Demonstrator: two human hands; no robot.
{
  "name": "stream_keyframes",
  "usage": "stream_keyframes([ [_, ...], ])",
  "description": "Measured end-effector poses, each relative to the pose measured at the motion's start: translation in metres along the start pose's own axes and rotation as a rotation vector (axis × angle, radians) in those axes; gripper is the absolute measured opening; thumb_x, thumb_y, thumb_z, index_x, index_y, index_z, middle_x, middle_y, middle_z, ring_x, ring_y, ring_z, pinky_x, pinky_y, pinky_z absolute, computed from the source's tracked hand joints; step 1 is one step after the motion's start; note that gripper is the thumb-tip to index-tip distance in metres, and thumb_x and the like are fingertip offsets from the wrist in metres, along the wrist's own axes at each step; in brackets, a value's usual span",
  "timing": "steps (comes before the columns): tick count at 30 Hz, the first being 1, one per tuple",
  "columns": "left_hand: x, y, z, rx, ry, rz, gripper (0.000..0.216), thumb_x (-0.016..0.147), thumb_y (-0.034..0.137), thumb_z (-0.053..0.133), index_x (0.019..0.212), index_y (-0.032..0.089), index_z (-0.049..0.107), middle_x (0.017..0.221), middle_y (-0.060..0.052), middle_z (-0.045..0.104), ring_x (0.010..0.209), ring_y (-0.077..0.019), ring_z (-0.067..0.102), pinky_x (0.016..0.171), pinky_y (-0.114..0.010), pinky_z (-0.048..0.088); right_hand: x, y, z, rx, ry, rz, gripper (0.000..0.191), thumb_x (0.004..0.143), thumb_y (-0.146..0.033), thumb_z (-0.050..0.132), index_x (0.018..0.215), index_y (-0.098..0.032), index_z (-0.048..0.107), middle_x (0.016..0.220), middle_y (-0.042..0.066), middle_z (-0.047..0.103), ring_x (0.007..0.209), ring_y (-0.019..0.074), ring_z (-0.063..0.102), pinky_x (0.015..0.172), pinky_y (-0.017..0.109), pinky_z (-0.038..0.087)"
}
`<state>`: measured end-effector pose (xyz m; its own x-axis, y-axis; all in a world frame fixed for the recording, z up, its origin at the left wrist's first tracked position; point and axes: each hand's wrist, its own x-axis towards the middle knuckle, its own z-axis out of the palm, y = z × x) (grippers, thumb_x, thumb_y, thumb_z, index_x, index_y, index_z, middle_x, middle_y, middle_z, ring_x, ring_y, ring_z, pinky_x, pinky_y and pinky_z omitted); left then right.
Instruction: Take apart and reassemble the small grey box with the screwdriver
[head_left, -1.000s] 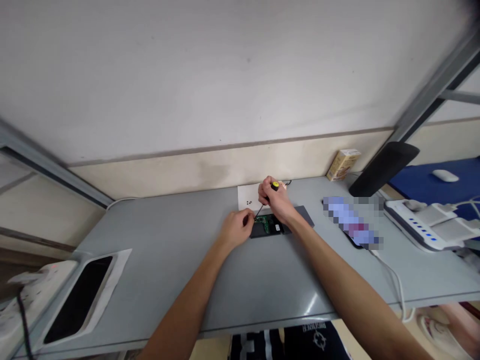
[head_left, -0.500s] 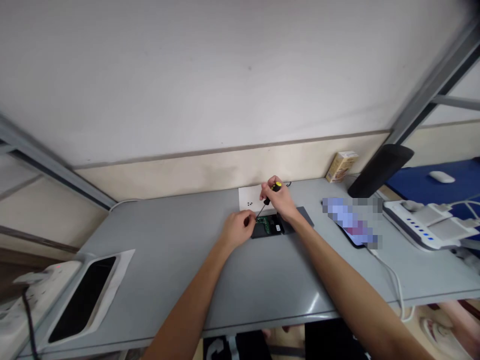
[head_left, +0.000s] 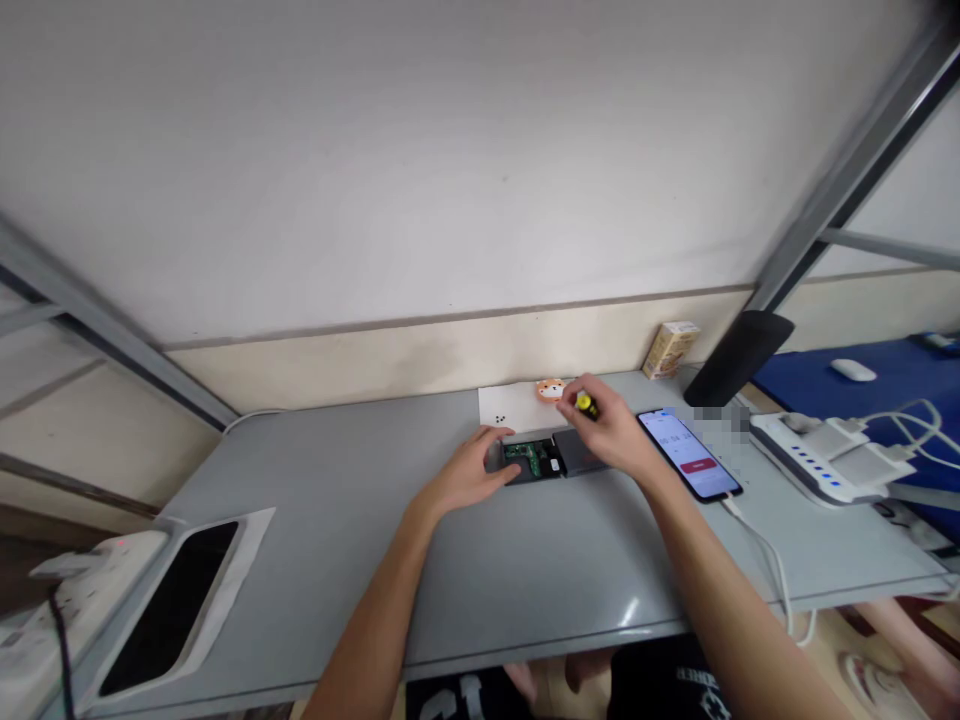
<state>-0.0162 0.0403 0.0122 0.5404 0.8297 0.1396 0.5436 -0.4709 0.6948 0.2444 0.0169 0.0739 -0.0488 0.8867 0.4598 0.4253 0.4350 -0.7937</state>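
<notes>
A small dark device (head_left: 551,458) with an exposed green circuit board lies on the grey table (head_left: 375,540) near the back wall. My left hand (head_left: 471,470) rests at its left end, fingers spread and touching the case. My right hand (head_left: 611,430) is at the device's right end, closed around a small screwdriver (head_left: 586,404) with a yellow and black handle. The tool's tip is hidden by my hand. A white sheet of paper (head_left: 510,405) with a few tiny dark screws on it lies just behind the device.
A lit phone (head_left: 688,454) with a white cable lies right of my right hand. A small orange figure (head_left: 550,389) and a yellow carton (head_left: 670,348) stand by the wall. A white power strip (head_left: 821,455) is far right, a dark slab (head_left: 169,600) on paper front left.
My right hand lifted the screwdriver off the circuit board and moved right to the device's right end. My left hand opened from a pinch and now lies spread on the device. The view shifted slightly.
</notes>
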Motion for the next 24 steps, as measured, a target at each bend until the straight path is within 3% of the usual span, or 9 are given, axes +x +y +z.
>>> stream_keyframes([
  [1, -0.001, 0.000, -0.001, -0.011, -0.023, 0.003, 0.059, 0.086, 0.041, 0.075, 0.140, 0.030, 0.055, 0.139, -0.007, 0.058, 0.118, -0.0247, 0.061, 0.102, -0.037, 0.049, -0.011, 0.004, -0.008, -0.168, -0.114, 0.032, 0.022, 0.093, -0.046, 0.065, 0.102, -0.026, 0.066, 0.111, 0.005, 0.067, 0.079, 0.0190, 0.062, 0.077, 0.034, 0.047],
  [4, -0.003, -0.002, -0.003, -0.012, -0.059, -0.039, 0.080, 0.074, 0.038, 0.086, 0.146, 0.029, 0.052, 0.147, -0.010, 0.053, 0.133, -0.0312, 0.053, 0.110, -0.043, 0.045, -0.034, 0.023, -0.027, -0.466, -0.431, 0.109, 0.064, 0.078, -0.047, 0.080, 0.137, -0.035, 0.059, 0.152, 0.007, 0.049, 0.082, 0.0216, 0.068, 0.079, 0.037, 0.050],
  [5, -0.003, -0.002, -0.003, -0.012, -0.057, -0.064, 0.084, 0.072, 0.037, 0.088, 0.147, 0.028, 0.051, 0.148, -0.012, 0.053, 0.133, -0.0325, 0.053, 0.109, -0.044, 0.045, -0.038, 0.030, -0.032, -0.494, -0.509, 0.128, 0.074, 0.075, -0.040, 0.082, 0.143, -0.036, 0.055, 0.159, 0.006, 0.042, 0.090, 0.0242, 0.070, 0.082, 0.037, 0.051],
  [7, -0.003, -0.003, -0.003, -0.023, -0.050, -0.100, 0.086, 0.070, 0.035, 0.088, 0.147, 0.026, 0.051, 0.147, -0.014, 0.054, 0.128, -0.0331, 0.056, 0.105, -0.044, 0.048, -0.040, 0.040, -0.041, -0.512, -0.585, 0.158, 0.075, 0.076, -0.026, 0.077, 0.146, -0.035, 0.053, 0.158, 0.006, 0.046, 0.100, 0.0261, 0.071, 0.088, 0.036, 0.052],
  [9, -0.002, -0.003, -0.003, -0.043, -0.043, -0.111, 0.086, 0.070, 0.035, 0.089, 0.146, 0.025, 0.052, 0.145, -0.014, 0.056, 0.121, -0.0311, 0.060, 0.102, -0.042, 0.050, -0.035, 0.046, -0.049, -0.510, -0.602, 0.160, 0.066, 0.078, -0.021, 0.072, 0.142, -0.032, 0.058, 0.148, 0.006, 0.058, 0.108, 0.0276, 0.069, 0.093, 0.036, 0.051],
  [11, -0.001, -0.004, -0.003, -0.052, -0.041, -0.122, 0.084, 0.069, 0.035, 0.089, 0.145, 0.025, 0.054, 0.138, -0.013, 0.060, 0.114, -0.0286, 0.062, 0.099, -0.040, 0.051, -0.028, 0.047, -0.054, -0.510, -0.599, 0.172, 0.059, 0.080, -0.029, 0.073, 0.138, -0.029, 0.063, 0.139, 0.007, 0.065, 0.114, 0.0308, 0.068, 0.098, 0.039, 0.049],
  [16, 0.003, -0.009, 0.000, -0.029, -0.067, -0.107, 0.090, 0.066, 0.039, 0.091, 0.147, 0.026, 0.054, 0.122, -0.009, 0.067, 0.100, -0.0242, 0.063, 0.092, -0.037, 0.053, -0.014, 0.039, -0.048, -0.424, -0.626, 0.226, 0.051, 0.086, -0.045, 0.068, 0.135, -0.030, 0.068, 0.133, 0.008, 0.070, 0.116, 0.0330, 0.066, 0.098, 0.042, 0.050],
  [20, 0.004, -0.011, 0.006, -0.010, -0.024, -0.081, 0.087, 0.063, 0.042, 0.093, 0.142, 0.027, 0.059, 0.121, -0.008, 0.069, 0.099, -0.0249, 0.063, 0.090, -0.037, 0.053, -0.017, 0.029, -0.030, -0.433, -0.663, 0.144, 0.056, 0.076, -0.033, 0.078, 0.130, -0.027, 0.067, 0.131, 0.009, 0.068, 0.112, 0.0302, 0.067, 0.094, 0.038, 0.050],
  [24, 0.003, -0.008, 0.012, 0.053, 0.024, -0.062, 0.085, 0.060, 0.044, 0.095, 0.138, 0.030, 0.063, 0.123, -0.008, 0.068, 0.110, -0.0305, 0.063, 0.096, -0.041, 0.051, -0.024, 0.026, -0.014, -0.459, -0.641, 0.113, 0.051, 0.077, -0.025, 0.076, 0.127, -0.026, 0.065, 0.131, 0.008, 0.065, 0.100, 0.0258, 0.070, 0.086, 0.036, 0.051],
])
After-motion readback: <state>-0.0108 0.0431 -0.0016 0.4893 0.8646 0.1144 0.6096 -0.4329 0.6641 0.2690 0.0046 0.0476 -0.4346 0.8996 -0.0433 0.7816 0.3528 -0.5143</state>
